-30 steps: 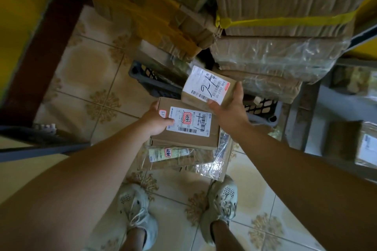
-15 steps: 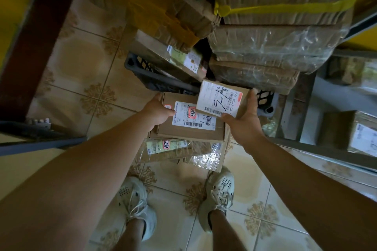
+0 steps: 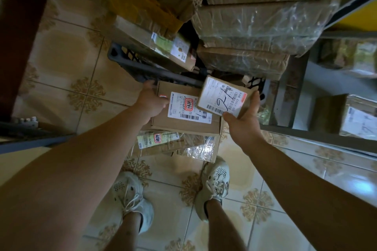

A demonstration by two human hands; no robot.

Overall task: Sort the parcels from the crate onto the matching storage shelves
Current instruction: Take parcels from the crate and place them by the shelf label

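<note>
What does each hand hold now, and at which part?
Right hand: small labelled box, gripped at its near right corner. Left hand: larger flat box, held at its left edge.

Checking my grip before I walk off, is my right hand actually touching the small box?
Touching. The head view shows the right hand under the small box, thumb on its label and fingers wrapped up its right edge.

The dark crate [image 3: 130,63] is mostly hidden under parcels, and the shelf parcels' [image 3: 359,117] labels blur unreadably.

Matt brown cardboard parcel with white paper label [image 3: 222,96], dark perforated plastic crate [image 3: 130,65], glossy patterned ceramic floor tiles [image 3: 67,63], crinkled glossy clear film on stacked cardboard boxes [image 3: 265,24]
</note>
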